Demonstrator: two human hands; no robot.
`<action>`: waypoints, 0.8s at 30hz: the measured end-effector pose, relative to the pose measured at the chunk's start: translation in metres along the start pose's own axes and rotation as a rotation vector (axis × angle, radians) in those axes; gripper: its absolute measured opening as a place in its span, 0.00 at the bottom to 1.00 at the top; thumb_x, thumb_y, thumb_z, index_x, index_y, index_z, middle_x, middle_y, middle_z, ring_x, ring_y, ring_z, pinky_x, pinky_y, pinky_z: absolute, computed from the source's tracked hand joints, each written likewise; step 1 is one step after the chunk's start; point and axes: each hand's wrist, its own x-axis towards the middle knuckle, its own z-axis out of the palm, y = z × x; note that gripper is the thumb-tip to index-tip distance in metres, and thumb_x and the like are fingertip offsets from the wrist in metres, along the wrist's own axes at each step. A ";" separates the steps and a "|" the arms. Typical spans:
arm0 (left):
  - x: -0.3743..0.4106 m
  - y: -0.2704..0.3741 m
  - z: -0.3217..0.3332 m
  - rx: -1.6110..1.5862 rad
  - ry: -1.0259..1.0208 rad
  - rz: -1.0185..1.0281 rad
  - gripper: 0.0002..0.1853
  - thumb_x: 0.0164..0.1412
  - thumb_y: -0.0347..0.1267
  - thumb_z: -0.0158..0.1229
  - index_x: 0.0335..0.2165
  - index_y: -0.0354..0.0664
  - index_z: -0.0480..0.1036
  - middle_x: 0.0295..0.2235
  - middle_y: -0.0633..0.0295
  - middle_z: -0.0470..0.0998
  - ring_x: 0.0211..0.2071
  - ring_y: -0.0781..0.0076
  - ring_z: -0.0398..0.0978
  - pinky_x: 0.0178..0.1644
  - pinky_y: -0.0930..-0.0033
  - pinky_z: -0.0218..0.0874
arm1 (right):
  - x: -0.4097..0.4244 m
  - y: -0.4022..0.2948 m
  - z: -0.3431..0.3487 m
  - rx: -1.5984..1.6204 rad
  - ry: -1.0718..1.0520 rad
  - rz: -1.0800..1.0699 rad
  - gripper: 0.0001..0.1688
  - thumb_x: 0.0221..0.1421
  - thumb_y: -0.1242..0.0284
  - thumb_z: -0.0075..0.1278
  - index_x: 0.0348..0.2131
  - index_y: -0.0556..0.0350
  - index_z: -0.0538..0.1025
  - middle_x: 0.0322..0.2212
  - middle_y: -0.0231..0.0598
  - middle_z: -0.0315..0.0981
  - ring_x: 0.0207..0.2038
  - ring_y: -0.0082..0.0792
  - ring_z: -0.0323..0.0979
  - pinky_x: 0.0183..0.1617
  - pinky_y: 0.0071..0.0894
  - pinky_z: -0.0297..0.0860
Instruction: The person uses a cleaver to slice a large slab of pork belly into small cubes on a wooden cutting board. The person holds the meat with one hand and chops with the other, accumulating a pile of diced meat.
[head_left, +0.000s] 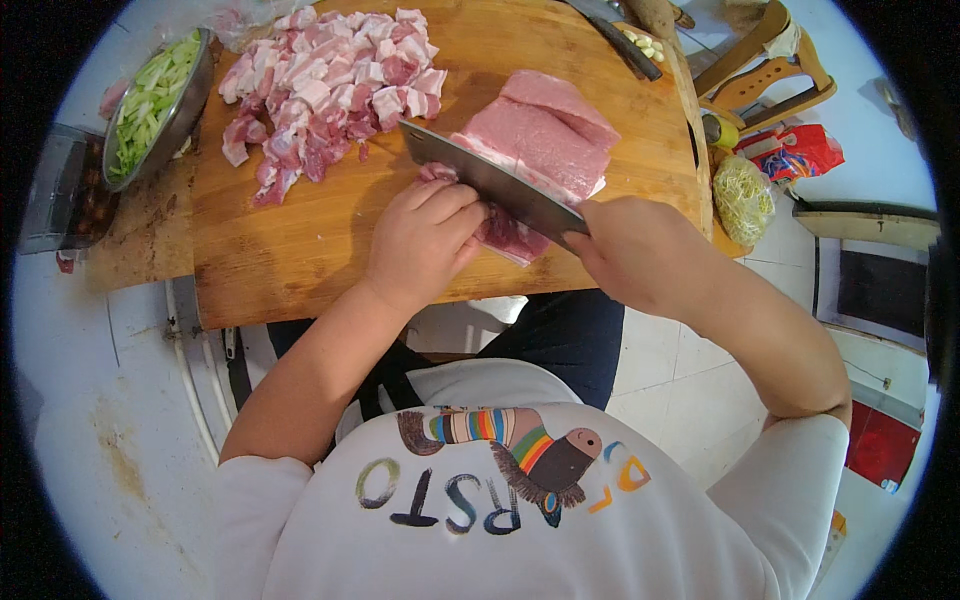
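My right hand (637, 251) grips a cleaver (499, 184) by its handle end, the broad steel blade slanting up and left across the wooden cutting board (315, 247). Under my left hand (427, 229) lies a strip of raw pork (514, 234), which its curled fingers press down close to the near face of the blade. Just beyond the blade rests a large slab of raw pork (547, 131). A heap of cut pork chunks (330, 82) covers the far left of the board. The blade's lower edge is partly hidden by my hands.
A metal bowl of chopped green vegetable (159, 109) stands at the left. Near the far right edge lie a dark-handled knife (622, 45) and peeled garlic cloves (645, 45). Beyond that edge are a wooden chair (772, 71), a red package (799, 150) and a bag of sprouts (742, 199).
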 end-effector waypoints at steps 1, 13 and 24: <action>0.000 0.001 0.001 -0.019 -0.003 -0.008 0.13 0.37 0.28 0.60 0.29 0.43 0.73 0.31 0.63 0.72 0.34 0.63 0.70 0.40 0.62 0.63 | 0.003 -0.001 0.003 0.021 0.024 -0.040 0.15 0.56 0.66 0.43 0.27 0.61 0.73 0.23 0.52 0.72 0.29 0.52 0.72 0.33 0.47 0.67; 0.003 0.002 0.005 0.184 0.025 0.034 0.15 0.36 0.31 0.61 0.30 0.46 0.74 0.28 0.65 0.69 0.34 0.63 0.69 0.39 0.61 0.62 | 0.043 0.001 0.016 0.078 0.079 0.017 0.17 0.55 0.63 0.44 0.29 0.60 0.73 0.23 0.53 0.72 0.29 0.53 0.71 0.34 0.45 0.67; 0.002 0.003 0.006 0.051 -0.112 0.030 0.15 0.33 0.32 0.62 0.28 0.49 0.74 0.28 0.67 0.68 0.34 0.65 0.68 0.40 0.61 0.59 | 0.021 0.005 0.041 0.131 0.118 0.080 0.15 0.54 0.65 0.46 0.34 0.61 0.71 0.23 0.54 0.72 0.28 0.54 0.71 0.33 0.48 0.67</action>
